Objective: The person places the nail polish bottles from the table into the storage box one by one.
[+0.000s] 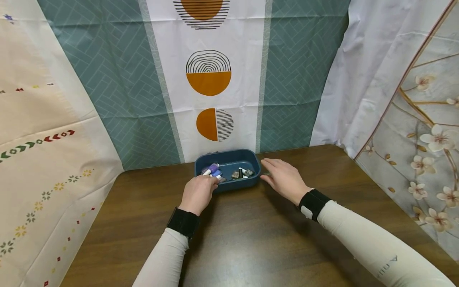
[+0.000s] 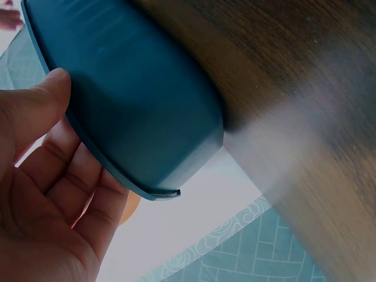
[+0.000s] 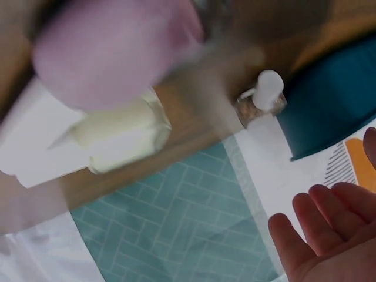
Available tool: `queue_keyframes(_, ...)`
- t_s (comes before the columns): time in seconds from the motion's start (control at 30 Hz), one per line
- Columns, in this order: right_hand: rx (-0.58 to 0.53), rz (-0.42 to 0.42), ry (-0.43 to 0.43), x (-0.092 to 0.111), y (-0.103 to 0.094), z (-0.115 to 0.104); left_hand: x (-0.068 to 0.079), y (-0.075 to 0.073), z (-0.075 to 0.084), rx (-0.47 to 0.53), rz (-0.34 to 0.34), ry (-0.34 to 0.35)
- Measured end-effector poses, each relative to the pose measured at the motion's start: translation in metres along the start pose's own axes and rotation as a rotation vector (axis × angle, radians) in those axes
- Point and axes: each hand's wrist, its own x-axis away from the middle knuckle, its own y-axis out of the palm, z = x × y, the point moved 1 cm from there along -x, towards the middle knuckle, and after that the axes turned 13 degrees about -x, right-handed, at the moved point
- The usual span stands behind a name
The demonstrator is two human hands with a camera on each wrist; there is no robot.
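A dark blue plastic bin (image 1: pixel 238 184) stands on the table against the back curtain. My left hand (image 1: pixel 196 194) pinches its near rim, toward the left. In the left wrist view the thumb (image 2: pixel 50 97) presses the outer wall and the fingers reach over the rim. Inside lie a small purple bottle with a white cap (image 1: pixel 213 168), a blue item (image 1: pixel 216 173), a black-capped item (image 1: pixel 240 173) and small clear bottles (image 1: pixel 248 172). My right hand (image 1: pixel 285 178) hovers by the bin's right end, fingers extended. Nothing shows between its fingers (image 3: pixel 320 217) in the right wrist view.
In the right wrist view, a small clear bottle with a white cap (image 3: pixel 269 91) stands beside the bin. A blurred pink thing (image 3: pixel 114 50) and a pale yellow container (image 3: pixel 126 135) appear farther left. The brown wooden table (image 1: pixel 247 235) meets patterned curtains (image 1: pixel 305 79) behind.
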Motion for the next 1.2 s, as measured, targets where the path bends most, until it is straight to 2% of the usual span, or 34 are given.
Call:
queue_keyframes(0.3, 0.031, -0.014, 0.027, 0.012, 0.006, 0.004, 0.000, -0.001, 0.000, 0.010, -0.008, -0.012)
queue_keyframes(0.97, 0.138, -0.001, 0.128, 0.020, 0.015, 0.012, 0.000, -0.001, 0.000, -0.002, 0.015, 0.008)
queue_keyframes(1.2, 0.157, -0.051, 0.189, 0.017, 0.017, 0.013, 0.000, 0.001, 0.000, 0.006, -0.007, -0.005)
